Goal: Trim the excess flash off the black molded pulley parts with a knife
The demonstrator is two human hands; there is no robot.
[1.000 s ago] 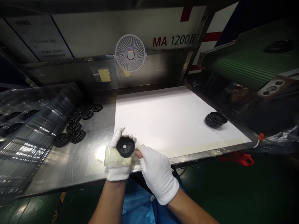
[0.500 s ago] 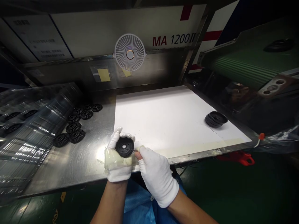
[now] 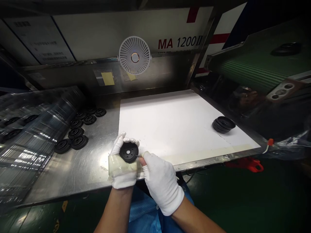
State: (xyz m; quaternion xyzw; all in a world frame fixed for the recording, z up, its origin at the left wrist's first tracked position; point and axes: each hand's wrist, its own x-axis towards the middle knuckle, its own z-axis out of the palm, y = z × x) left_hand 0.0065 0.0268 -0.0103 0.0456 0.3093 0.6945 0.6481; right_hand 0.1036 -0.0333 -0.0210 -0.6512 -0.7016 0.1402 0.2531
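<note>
My left hand, in a white glove with yellowish tape round the palm, is closed around a black plastic wheel. The wheel's dished face, with a hole at its centre, is turned up toward me. My gloved right hand is closed in a pinch at the wheel's right edge, its thumb tip bare. A thin metal blade tip sticks out of that pinch and meets the rim; its handle is hidden inside the hand. Both hands are over the front edge of the metal table.
Several black wheels lie at the left beside clear plastic trays. A white sheet covers the table's middle and right, with stacked black wheels on it. Behind stands a white fan. A green conveyor is at the right.
Both hands keep nearly the same pose, with the wheel and blade tip still together. The whole view has shifted very slightly.
</note>
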